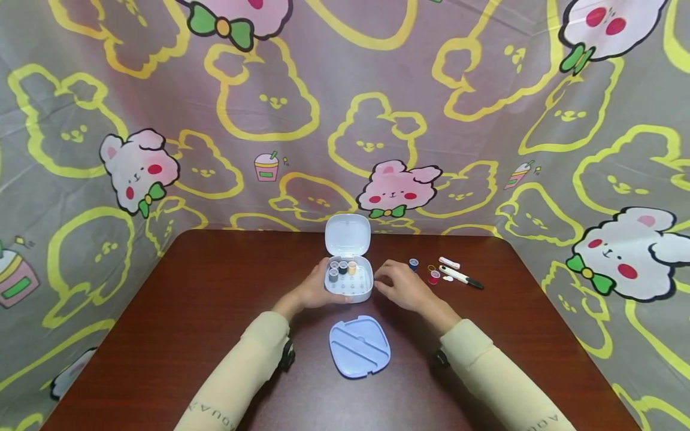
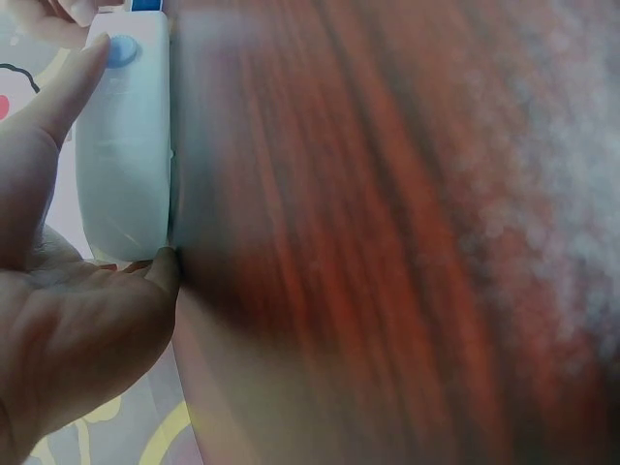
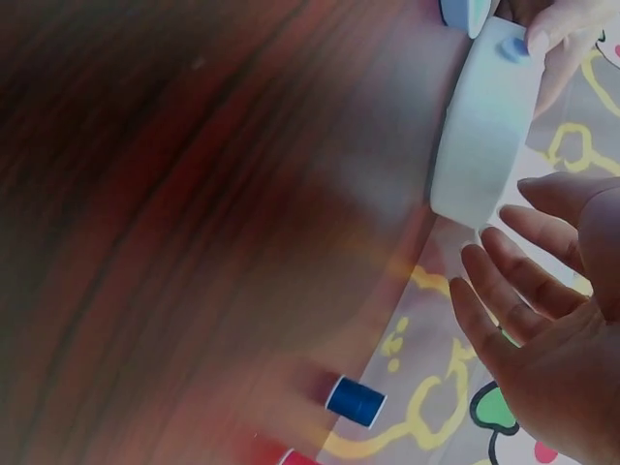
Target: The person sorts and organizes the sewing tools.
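Note:
A small white sewing box stands on the table with its lid raised. Several thread spools sit at the back left of its pegged inside, among them a black spool and a light orange spool. My left hand holds the box from its left side, thumb along the front by the blue button. Nothing shows in my right hand, which hovers by the box's right wall; its fingers are spread and loosely bent in the right wrist view.
A blue divided tray lies in front of the box. To the right are a blue thread spool, a red thread spool, a white tool with a black end and a small white strip. A patterned curtain hangs behind the table.

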Tool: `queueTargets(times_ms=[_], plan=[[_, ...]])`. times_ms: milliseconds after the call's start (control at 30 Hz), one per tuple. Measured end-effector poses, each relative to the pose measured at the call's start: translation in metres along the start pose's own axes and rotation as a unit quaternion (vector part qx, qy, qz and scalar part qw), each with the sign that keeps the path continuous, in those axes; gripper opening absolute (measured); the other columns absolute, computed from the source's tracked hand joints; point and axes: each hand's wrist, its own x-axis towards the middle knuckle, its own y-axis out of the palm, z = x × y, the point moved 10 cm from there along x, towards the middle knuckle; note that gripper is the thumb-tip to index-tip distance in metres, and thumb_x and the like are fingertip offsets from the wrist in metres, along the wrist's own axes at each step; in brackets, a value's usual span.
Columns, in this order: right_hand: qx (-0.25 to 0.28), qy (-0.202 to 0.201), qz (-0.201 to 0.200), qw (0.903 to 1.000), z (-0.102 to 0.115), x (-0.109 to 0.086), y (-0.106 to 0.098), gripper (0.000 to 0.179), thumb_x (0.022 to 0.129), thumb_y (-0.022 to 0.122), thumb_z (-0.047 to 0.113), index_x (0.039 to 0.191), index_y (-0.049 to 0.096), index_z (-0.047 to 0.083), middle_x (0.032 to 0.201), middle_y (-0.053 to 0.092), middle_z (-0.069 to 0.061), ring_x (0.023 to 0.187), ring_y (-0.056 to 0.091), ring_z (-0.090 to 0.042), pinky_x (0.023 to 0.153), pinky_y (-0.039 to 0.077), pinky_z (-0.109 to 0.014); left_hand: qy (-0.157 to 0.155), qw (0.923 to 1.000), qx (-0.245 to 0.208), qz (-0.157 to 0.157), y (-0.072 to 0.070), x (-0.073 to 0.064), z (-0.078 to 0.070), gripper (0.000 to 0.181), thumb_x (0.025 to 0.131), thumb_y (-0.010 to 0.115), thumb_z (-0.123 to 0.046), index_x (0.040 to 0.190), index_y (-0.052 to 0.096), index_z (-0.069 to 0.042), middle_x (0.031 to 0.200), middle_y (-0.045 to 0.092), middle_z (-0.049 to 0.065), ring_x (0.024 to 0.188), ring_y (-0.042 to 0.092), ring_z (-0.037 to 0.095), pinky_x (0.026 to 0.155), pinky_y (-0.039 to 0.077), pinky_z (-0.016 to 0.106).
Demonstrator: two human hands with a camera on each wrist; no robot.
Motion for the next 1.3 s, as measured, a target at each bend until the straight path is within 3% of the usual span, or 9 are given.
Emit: queueTargets(times_ms=[967, 1167, 1300], plan=[[-0.040, 0.010, -0.027, 0.9988, -0.031, -0.031, -0.026, 0.014, 0.089, 0.077, 0.010, 0.100, 0.077, 0.002, 0.094, 0.071, -0.004, 0.092, 0.067, -0.025, 0.085, 0.054, -0.046, -0.010, 0.9999, -0.003, 0.007, 0.000, -0.001, 0.002, 0.117, 0.068, 0.096, -0.037, 0.156, 0.024, -0.009, 0.142, 0.044, 0.014, 0.128, 0.044, 0.030, 0.111, 0.037, 0.050], [-0.043, 0.009, -0.030, 0.9986, -0.035, -0.035, -0.030, 0.013, 0.089, 0.076, 0.008, 0.100, 0.076, 0.001, 0.096, 0.072, -0.007, 0.101, 0.069, -0.031, 0.089, 0.053, -0.049, -0.009, 0.9999, 0.001, 0.006, 0.000, 0.000, 0.002, 0.116, 0.069, 0.095, -0.037, 0.157, 0.024, -0.009, 0.142, 0.043, 0.014, 0.129, 0.044, 0.030, 0.111, 0.037, 0.050], [-0.046, 0.014, -0.033, 0.9983, -0.040, -0.039, -0.034, 0.013, 0.088, 0.076, 0.008, 0.099, 0.076, 0.000, 0.096, 0.069, -0.007, 0.095, 0.067, -0.028, 0.086, 0.053, -0.048, -0.008, 1.0000, 0.004, 0.005, 0.000, 0.000, 0.002, 0.116, 0.069, 0.095, -0.036, 0.156, 0.024, -0.009, 0.142, 0.043, 0.014, 0.129, 0.044, 0.030, 0.111, 0.037, 0.049]])
